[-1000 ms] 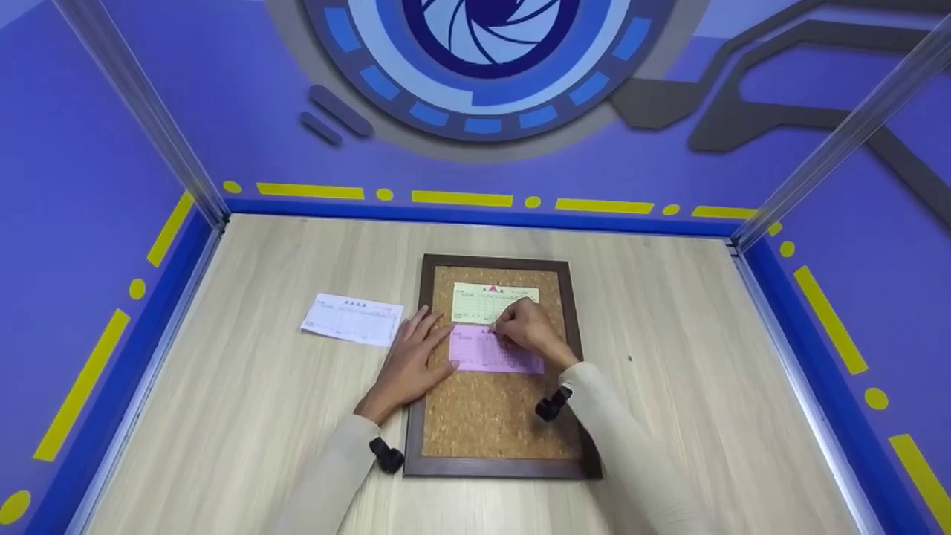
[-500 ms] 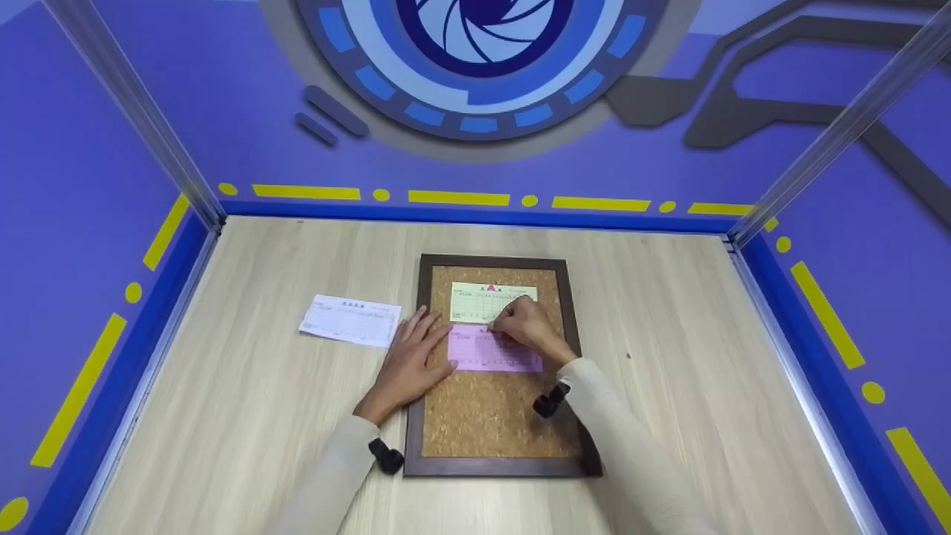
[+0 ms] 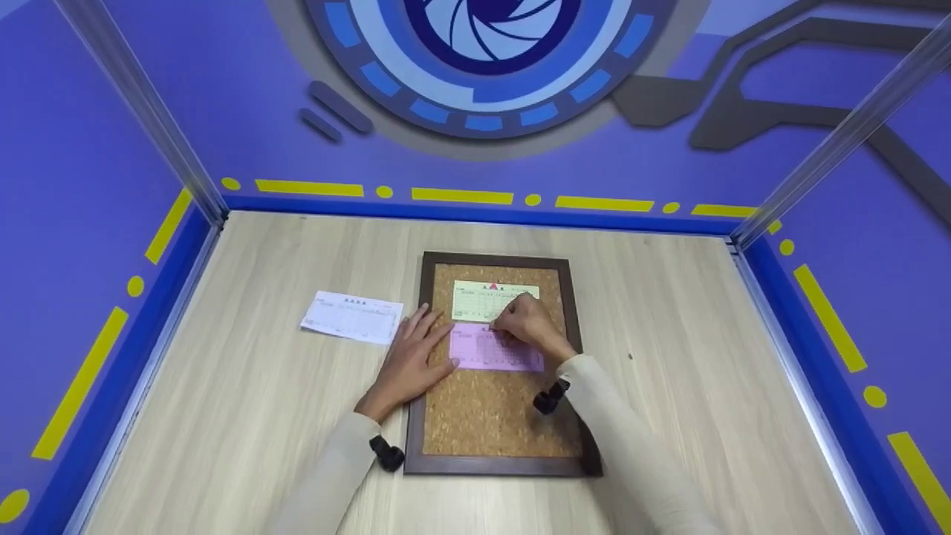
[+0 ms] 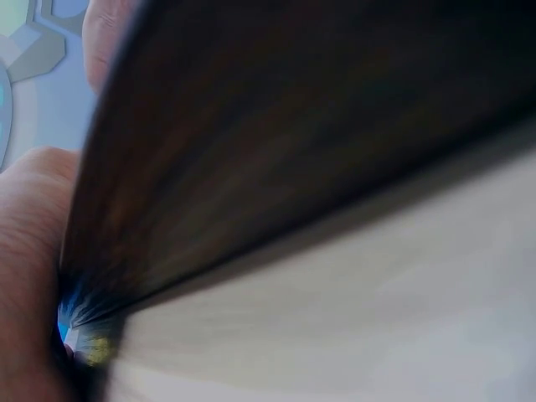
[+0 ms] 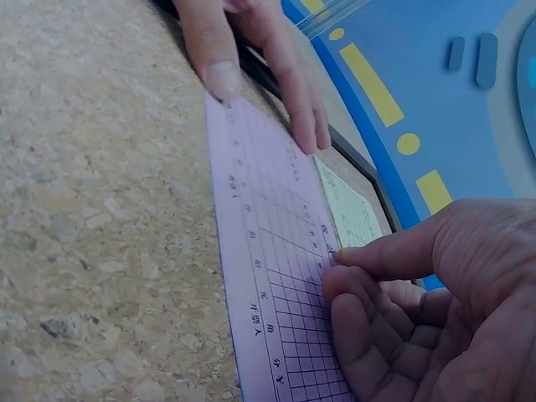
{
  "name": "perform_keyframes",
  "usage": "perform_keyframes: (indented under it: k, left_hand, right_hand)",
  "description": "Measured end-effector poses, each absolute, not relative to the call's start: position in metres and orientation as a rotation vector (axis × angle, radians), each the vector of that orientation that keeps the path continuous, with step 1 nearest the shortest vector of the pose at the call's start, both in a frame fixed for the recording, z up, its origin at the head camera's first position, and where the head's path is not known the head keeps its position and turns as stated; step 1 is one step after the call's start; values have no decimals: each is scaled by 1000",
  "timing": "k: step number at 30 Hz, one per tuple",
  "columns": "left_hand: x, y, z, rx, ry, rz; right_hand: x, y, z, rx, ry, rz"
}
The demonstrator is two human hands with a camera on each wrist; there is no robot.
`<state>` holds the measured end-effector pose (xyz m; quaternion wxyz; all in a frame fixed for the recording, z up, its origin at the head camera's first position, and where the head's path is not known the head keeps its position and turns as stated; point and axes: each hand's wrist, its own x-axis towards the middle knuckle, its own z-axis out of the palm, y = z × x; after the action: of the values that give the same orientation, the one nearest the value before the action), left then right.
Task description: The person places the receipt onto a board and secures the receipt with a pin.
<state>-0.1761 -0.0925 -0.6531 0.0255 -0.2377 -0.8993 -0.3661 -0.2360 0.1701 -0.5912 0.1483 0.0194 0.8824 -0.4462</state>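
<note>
A cork board (image 3: 498, 423) with a dark brown frame lies on the table. My left hand (image 3: 412, 364) rests across its left frame edge, fingers spread, with the thumb (image 5: 222, 79) on the corner of a pink printed slip (image 3: 468, 355). At that slip's upper edge my right hand (image 3: 529, 325) pinches a tiny push pin (image 5: 339, 255), mostly hidden between thumb and fingertip. Just above, a pale yellow slip (image 3: 472, 301) is held on the cork by a red push pin (image 3: 493, 286). In the left wrist view the dark frame (image 4: 276, 151) covers most of the scene.
A white printed slip (image 3: 349, 319) lies on the wooden table (image 3: 223, 416) left of the board, close to the left fingertips. A small dark speck (image 3: 630, 357) sits on the table to the right. Blue-purple panels (image 3: 475, 171) enclose the back and sides.
</note>
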Motion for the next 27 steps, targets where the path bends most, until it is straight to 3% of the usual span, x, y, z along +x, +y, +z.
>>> perform_keyframes:
  k: [11,18,27]
  left_hand:
    - [-176,-93,-653,-748,-2777,-1128]
    - [-176,-93,-652,-740,-2771,-1125]
    - [-175,-93,-651,-745,-2754,-1142]
  right_hand:
    - [-229,173,-595,-37,2564,-1351]
    - [-225,177,-606,-296,2635,-1477]
    - [-228,183,-608,-591,2717,-1289]
